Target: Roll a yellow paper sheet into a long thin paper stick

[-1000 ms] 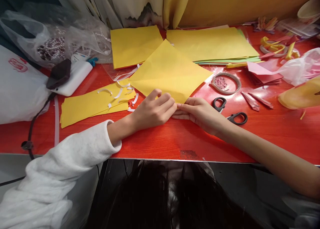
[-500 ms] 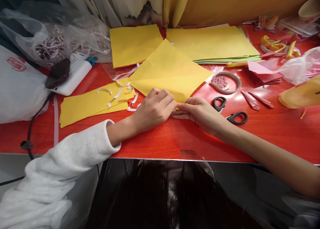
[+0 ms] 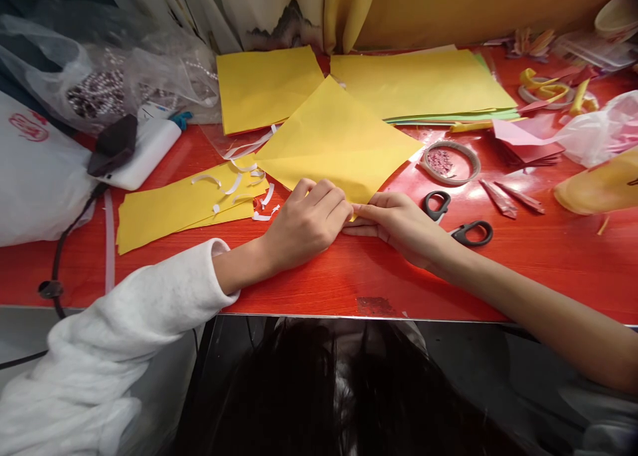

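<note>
A square sheet of yellow paper (image 3: 339, 137) lies corner-on in front of me, with its near corner between my hands. My left hand (image 3: 314, 220) has its fingers curled and closed on that near corner. From the right, my right hand (image 3: 393, 223) pinches the same corner between thumb and fingers; the fingertips of both hands meet there. The exact fold under the fingers is hidden. Black-handled scissors (image 3: 476, 233) lie just right of my right hand, their blades partly covered by it.
Yellow paper strips (image 3: 184, 210) with white curled scraps lie left. Behind are stacks of yellow paper (image 3: 269, 87). A tape roll (image 3: 451, 163), pink paper cones (image 3: 501, 199), red folded paper (image 3: 531, 153) and a yellowish cup (image 3: 598, 187) stand right. Plastic bags (image 3: 40, 170) and a white device (image 3: 144, 153) sit far left.
The whole view has shifted very slightly. Both hands stay at the near corner of the yellow paper, with barely any movement of the fingers.
</note>
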The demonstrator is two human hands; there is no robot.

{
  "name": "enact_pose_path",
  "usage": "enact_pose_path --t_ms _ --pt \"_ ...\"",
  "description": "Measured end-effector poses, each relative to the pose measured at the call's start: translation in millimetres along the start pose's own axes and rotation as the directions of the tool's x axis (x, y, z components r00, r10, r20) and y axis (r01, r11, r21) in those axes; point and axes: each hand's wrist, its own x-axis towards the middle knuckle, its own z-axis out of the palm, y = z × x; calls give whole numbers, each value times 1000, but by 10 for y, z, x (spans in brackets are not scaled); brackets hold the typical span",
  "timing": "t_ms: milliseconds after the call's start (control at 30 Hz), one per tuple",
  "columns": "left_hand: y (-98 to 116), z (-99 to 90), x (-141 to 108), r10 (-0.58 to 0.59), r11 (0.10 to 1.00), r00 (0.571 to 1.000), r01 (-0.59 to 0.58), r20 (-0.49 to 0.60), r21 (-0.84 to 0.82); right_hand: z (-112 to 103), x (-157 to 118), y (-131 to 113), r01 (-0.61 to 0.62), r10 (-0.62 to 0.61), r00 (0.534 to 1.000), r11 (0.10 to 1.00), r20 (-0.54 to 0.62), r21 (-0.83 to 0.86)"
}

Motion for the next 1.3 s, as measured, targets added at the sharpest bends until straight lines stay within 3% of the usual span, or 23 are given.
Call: enact_pose_path --t_ms 300,533,867,1133,1300 --pt "-16 -9 -5 34 998 999 -34 -14 57 -5 -4 1 12 -12 1000 1000 6 -4" --pt "-57 19 -25 124 987 989 -115 -78 115 -10 -4 7 12 -12 1000 1000 18 -6" --pt "-138 28 -21 229 958 970 -211 -79 194 4 -5 -18 -7 7 1000 1000 23 3" --pt "-154 55 -33 121 993 991 -120 -51 17 -2 -1 -26 -14 14 1000 1000 18 -1" --pt "-132 55 -14 113 993 991 -111 -74 27 -2 -2 -14 -5 5 1000 1000 14 -7"
